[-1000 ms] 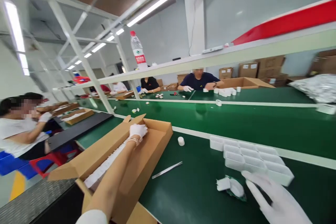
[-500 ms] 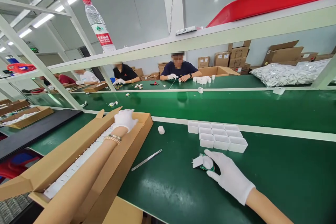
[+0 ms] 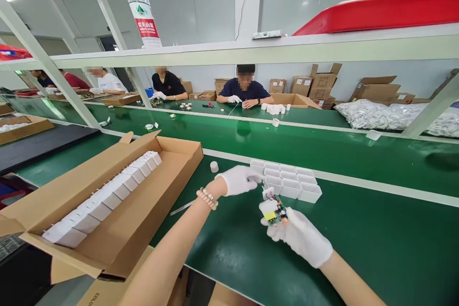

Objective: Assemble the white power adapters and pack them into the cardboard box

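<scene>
In the head view my right hand (image 3: 303,234), in a white glove, grips a small circuit board (image 3: 278,214) with its components facing up. A small white part (image 3: 267,193) on wires stands at the board's upper edge. My left hand (image 3: 241,180), also gloved and with a bead bracelet at the wrist, stretches its fingers forward beside the white plastic cases (image 3: 291,187). I see nothing held in it, and whether the fingertips touch the nearest case I cannot tell. Tweezers (image 3: 182,208) lie partly behind my left forearm. A small white cap (image 3: 214,167) sits behind my left wrist.
A long cardboard box (image 3: 181,153) on the left holds a row of white cases (image 3: 122,186). A shelf with a water bottle (image 3: 145,14) and a red tray (image 3: 380,12) crosses above. Beyond the green belt (image 3: 229,131), several people sit working.
My left hand has come out of the cardboard box and moved right to the white cases. My right hand has turned and lifted the circuit board, so its component side shows.
</scene>
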`<action>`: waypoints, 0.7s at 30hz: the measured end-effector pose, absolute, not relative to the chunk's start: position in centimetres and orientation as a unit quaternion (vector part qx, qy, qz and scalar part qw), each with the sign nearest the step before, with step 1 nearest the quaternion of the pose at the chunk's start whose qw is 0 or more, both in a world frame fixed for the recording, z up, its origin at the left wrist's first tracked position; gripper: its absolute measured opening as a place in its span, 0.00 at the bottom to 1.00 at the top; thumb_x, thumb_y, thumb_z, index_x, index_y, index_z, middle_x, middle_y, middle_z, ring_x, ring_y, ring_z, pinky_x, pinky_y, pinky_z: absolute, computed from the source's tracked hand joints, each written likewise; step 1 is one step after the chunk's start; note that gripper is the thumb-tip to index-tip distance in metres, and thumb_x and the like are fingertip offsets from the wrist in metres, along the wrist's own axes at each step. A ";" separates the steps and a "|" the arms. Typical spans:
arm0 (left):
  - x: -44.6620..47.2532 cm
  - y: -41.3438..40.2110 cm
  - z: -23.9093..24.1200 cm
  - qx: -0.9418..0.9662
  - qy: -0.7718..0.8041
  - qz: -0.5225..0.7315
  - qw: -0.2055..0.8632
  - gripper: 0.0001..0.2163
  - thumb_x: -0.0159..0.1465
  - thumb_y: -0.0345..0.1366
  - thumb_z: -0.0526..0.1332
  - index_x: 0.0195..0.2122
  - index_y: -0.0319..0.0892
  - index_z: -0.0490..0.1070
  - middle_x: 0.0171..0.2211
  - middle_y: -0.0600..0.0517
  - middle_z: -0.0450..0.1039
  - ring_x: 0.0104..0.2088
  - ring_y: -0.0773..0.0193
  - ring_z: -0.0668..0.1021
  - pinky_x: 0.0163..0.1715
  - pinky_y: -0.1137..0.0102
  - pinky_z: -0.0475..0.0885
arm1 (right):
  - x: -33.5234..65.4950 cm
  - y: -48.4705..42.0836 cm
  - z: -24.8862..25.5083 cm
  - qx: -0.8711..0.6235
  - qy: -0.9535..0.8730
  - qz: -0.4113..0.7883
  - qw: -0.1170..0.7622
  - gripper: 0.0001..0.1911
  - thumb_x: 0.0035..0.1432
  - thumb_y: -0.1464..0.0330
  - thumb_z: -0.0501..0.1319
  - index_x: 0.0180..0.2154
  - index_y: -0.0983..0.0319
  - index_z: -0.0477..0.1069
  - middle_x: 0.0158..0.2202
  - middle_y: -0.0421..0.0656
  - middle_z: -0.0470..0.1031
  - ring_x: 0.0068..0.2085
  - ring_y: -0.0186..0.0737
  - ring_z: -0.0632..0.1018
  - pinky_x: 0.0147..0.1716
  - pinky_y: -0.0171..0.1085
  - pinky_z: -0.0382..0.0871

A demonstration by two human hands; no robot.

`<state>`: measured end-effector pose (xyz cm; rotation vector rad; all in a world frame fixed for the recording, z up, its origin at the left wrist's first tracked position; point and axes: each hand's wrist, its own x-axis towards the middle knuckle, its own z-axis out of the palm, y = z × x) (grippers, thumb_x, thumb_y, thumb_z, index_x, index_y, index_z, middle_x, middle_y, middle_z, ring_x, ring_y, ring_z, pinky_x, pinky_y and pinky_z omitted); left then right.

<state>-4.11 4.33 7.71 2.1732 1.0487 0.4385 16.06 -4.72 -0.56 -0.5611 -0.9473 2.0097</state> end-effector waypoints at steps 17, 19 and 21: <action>-3.1 2.1 3.2 0.705 0.198 0.187 0.654 0.37 0.48 0.58 0.66 0.52 0.36 0.68 0.46 0.42 0.71 0.49 0.47 0.72 0.50 0.57 0.65 | 15.2 -5.3 -0.7 -0.175 -0.270 0.852 0.412 0.25 0.57 0.51 0.58 0.40 0.66 0.77 0.34 0.52 0.79 0.28 0.39 0.75 0.28 0.36 0.61; -3.4 2.2 3.1 0.696 0.203 0.187 0.663 0.33 0.50 0.54 0.66 0.51 0.37 0.69 0.45 0.43 0.72 0.49 0.47 0.72 0.50 0.58 0.65 | 15.4 -5.3 -0.9 -0.170 -0.267 0.851 0.420 0.25 0.59 0.52 0.55 0.41 0.66 0.76 0.35 0.52 0.79 0.28 0.39 0.75 0.29 0.36 0.61; -3.6 2.5 3.0 0.690 0.207 0.184 0.669 0.28 0.52 0.50 0.67 0.50 0.37 0.71 0.44 0.45 0.74 0.48 0.48 0.73 0.50 0.59 0.65 | 15.6 -5.3 -0.9 -0.170 -0.273 0.846 0.425 0.24 0.61 0.53 0.54 0.42 0.65 0.76 0.36 0.52 0.78 0.29 0.39 0.74 0.30 0.37 0.61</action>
